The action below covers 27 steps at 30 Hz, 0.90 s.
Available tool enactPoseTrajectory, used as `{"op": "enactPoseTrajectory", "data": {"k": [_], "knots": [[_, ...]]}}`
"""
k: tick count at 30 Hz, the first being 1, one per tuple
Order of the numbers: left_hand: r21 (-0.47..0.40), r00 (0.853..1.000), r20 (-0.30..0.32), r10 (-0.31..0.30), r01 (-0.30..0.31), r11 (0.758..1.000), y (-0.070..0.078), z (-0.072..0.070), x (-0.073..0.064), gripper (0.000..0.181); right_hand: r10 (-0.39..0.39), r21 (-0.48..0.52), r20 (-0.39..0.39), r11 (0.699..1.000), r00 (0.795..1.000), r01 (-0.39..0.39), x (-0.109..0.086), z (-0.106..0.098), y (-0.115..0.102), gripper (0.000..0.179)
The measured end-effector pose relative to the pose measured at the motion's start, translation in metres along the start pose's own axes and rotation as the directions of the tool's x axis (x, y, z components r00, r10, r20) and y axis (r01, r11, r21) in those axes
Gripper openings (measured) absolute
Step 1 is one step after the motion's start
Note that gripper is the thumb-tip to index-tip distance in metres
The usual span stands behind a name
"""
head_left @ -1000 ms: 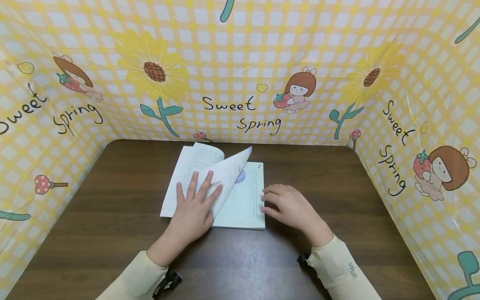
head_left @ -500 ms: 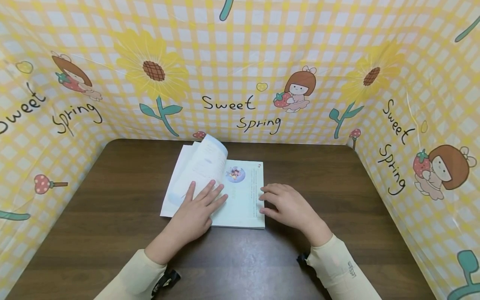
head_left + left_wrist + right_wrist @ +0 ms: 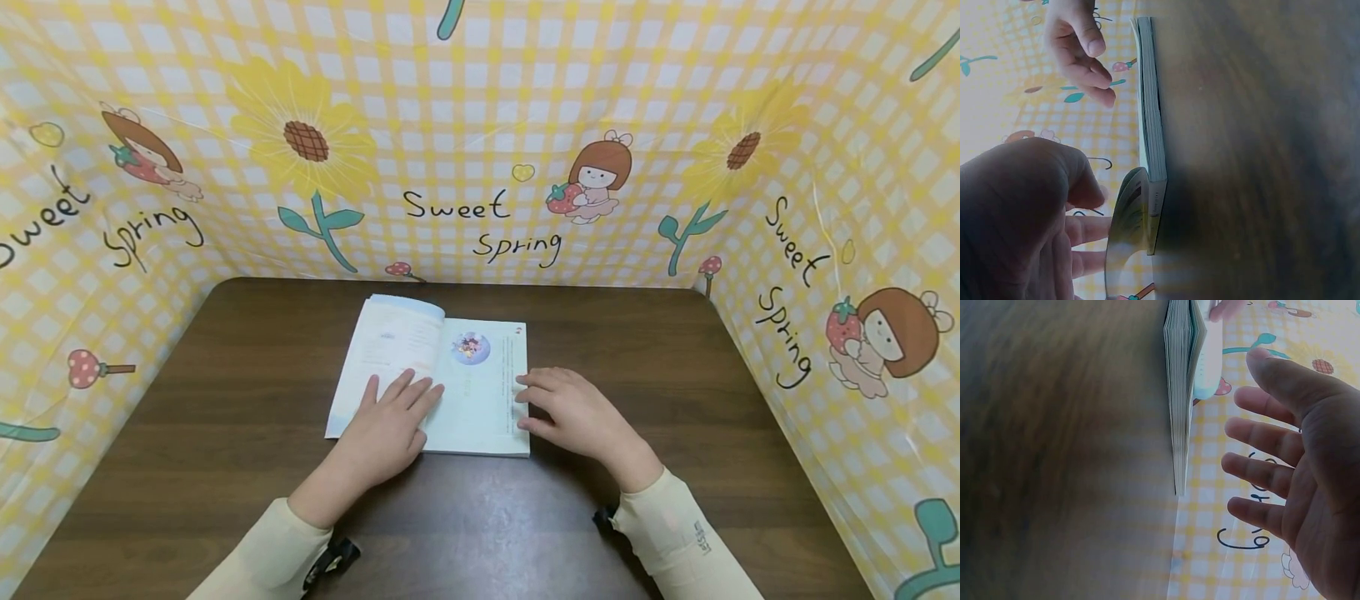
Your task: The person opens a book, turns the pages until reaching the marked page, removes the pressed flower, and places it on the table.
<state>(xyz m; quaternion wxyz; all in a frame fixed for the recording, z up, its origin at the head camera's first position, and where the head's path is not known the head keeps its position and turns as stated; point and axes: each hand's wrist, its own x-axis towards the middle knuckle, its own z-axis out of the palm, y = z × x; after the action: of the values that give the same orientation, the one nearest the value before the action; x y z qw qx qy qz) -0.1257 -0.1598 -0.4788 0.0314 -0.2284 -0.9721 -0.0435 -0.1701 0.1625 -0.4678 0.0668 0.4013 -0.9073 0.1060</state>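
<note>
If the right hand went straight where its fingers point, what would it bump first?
Probably the open book's right page. The right hand points across it, though how high above is unclear.

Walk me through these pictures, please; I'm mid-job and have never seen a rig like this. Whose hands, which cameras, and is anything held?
There is no robot here: a person works with two bare hands. The wide picture comes from a camera on the head, looking down. The other two come from one camera on each wrist; they look turned sideways and show the book edge-on.

An open book lies on a brown table, with a yellow checked cloth around it. The left hand lies over the left page, fingers spread. The right hand hovers by the book's right edge, apart from it. Neither hand grips anything.
</note>
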Motion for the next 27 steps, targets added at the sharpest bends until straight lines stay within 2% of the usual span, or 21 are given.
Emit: {"op": "enactPoseTrajectory", "data": {"k": [8, 15, 22, 27], "knots": [[-0.006, 0.999, 0.010, -0.031, 0.031, 0.999, 0.001, 0.000, 0.000, 0.052, -0.002, 0.003, 0.014, 1.000, 1.000, 0.002, 0.001, 0.001, -0.005, 0.045], [0.013, 0.999, 0.026, -0.043, 0.043, 0.999, 0.002, 0.001, 0.000, 0.052, 0.026, 0.004, 0.081, 1.000, 0.996, -0.026, 0.001, 0.004, -0.009, 0.067], [0.009, 0.998, 0.041, -0.047, 0.046, 0.999, 0.002, 0.000, 0.000, 0.062, 0.019, 0.083, 0.150, 0.996, 0.989, -0.032, 0.000, 0.008, -0.010, 0.082], [0.012, 0.998, 0.049, -0.046, 0.045, 0.999, 0.003, -0.001, -0.001, 0.067, 0.020, 0.125, 0.195, 0.991, 0.981, -0.045, 0.000, 0.010, -0.011, 0.087]]}}
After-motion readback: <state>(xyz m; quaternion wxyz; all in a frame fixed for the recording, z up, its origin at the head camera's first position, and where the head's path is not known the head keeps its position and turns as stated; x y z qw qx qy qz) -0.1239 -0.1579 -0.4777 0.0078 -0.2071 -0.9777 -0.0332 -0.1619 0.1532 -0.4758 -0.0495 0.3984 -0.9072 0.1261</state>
